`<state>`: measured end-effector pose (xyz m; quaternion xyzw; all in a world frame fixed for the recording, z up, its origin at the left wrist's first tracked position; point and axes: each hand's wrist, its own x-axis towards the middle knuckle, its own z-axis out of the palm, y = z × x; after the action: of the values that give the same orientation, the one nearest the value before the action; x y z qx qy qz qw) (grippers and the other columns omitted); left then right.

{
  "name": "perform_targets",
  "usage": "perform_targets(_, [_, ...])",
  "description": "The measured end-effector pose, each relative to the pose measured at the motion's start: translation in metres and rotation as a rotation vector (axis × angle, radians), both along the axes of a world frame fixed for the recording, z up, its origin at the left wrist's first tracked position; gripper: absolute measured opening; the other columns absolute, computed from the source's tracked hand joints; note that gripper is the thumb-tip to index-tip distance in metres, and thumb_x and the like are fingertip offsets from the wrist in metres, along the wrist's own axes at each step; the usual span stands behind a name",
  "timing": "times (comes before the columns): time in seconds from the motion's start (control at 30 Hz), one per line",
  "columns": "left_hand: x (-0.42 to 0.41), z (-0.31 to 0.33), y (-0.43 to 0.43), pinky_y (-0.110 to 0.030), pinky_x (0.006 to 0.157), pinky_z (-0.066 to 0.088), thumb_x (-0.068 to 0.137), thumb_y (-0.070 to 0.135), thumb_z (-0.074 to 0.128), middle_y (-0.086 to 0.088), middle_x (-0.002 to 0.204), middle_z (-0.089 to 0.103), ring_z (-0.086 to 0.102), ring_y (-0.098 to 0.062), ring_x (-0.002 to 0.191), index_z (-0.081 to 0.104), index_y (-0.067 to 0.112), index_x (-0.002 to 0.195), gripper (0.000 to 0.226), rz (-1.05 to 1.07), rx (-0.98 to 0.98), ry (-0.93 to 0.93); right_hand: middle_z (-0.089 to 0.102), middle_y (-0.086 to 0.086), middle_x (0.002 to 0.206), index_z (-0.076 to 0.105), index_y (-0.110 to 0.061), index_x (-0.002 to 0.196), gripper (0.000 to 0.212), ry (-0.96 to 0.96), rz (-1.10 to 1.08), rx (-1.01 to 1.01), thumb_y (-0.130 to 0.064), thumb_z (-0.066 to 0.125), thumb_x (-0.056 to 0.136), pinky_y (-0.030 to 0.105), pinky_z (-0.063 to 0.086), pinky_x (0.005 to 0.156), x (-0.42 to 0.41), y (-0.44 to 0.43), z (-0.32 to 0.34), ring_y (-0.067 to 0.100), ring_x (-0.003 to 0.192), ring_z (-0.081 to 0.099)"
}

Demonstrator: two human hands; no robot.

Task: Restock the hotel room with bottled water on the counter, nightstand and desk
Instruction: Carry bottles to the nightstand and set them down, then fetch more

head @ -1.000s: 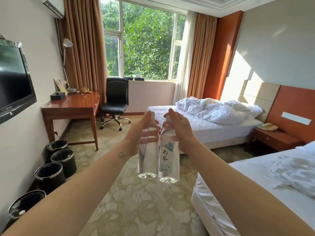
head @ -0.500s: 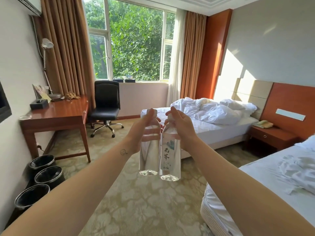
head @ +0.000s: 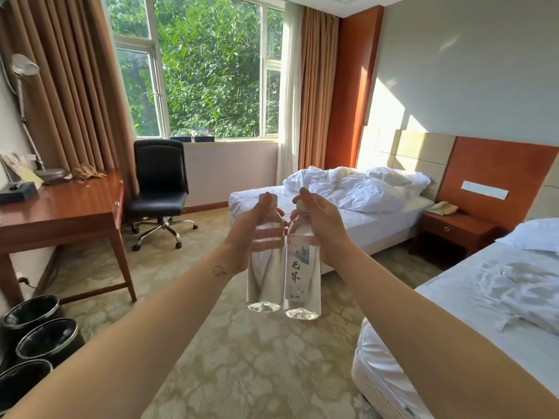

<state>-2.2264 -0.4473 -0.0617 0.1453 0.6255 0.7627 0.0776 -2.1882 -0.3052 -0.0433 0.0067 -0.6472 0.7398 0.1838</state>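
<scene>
I hold two clear water bottles side by side at arm's length over the carpet. My left hand [head: 251,234] grips the upper part of the left bottle [head: 263,282], whose label faces away. My right hand [head: 320,228] grips the neck of the right bottle [head: 302,285], whose white label with dark characters faces me. Both bottles hang upright and nearly touch. The wooden desk [head: 69,213] stands at the left wall. The wooden nightstand [head: 459,229] sits between the two beds at the right, with a telephone [head: 441,207] on it.
A black office chair [head: 160,189] stands by the desk under the window. Three black waste bins [head: 45,340] line the left wall. An unmade bed [head: 348,201] lies ahead and a second bed [head: 472,322] at the near right. A lamp, tissue box and cards sit on the desk.
My view has moved forward and turned right: the wall television has left the frame and the desk, chair and beds look closer. Both hands keep the bottles in the same pose.
</scene>
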Motion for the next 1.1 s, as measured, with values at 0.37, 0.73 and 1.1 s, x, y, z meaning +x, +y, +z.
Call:
perform_targets(0.37, [-0.093, -0.004, 0.064, -0.026, 0.053, 0.056, 0.090, 0.057, 0.058, 0.003, 0.085, 0.077, 0.075, -0.017, 0.072, 0.073, 0.018, 0.090, 0.042, -0.043, 0.009, -0.014, 0.064, 0.002, 0.066, 0.066, -0.016, 0.090, 0.027, -0.007, -0.070, 0.033, -0.040, 0.057, 0.097, 0.025, 0.054, 0.059, -0.088, 0.063, -0.002, 0.014, 0.057, 0.061])
perform_targets(0.73, [-0.201, -0.003, 0.156, -0.026, 0.056, 0.057, 0.088, 0.060, 0.058, 0.002, 0.083, 0.076, 0.075, -0.018, 0.076, 0.077, 0.027, 0.068, 0.044, -0.089, 0.004, -0.001, 0.065, -0.002, 0.064, 0.067, -0.013, 0.093, 0.031, -0.019, -0.111, 0.066, -0.042, 0.058, 0.095, 0.020, 0.054, 0.058, -0.200, 0.157, -0.001, 0.007, 0.057, 0.063])
perform_targets(1.1, [-0.289, -0.021, 0.218, -0.026, 0.058, 0.058, 0.083, 0.066, 0.057, 0.002, 0.086, 0.077, 0.076, -0.020, 0.079, 0.076, 0.026, 0.074, 0.045, -0.093, -0.010, -0.025, 0.066, -0.001, 0.069, 0.067, -0.020, 0.090, 0.030, -0.060, -0.133, 0.107, -0.048, 0.056, 0.094, 0.021, 0.054, 0.057, -0.289, 0.220, -0.021, 0.009, 0.061, 0.064])
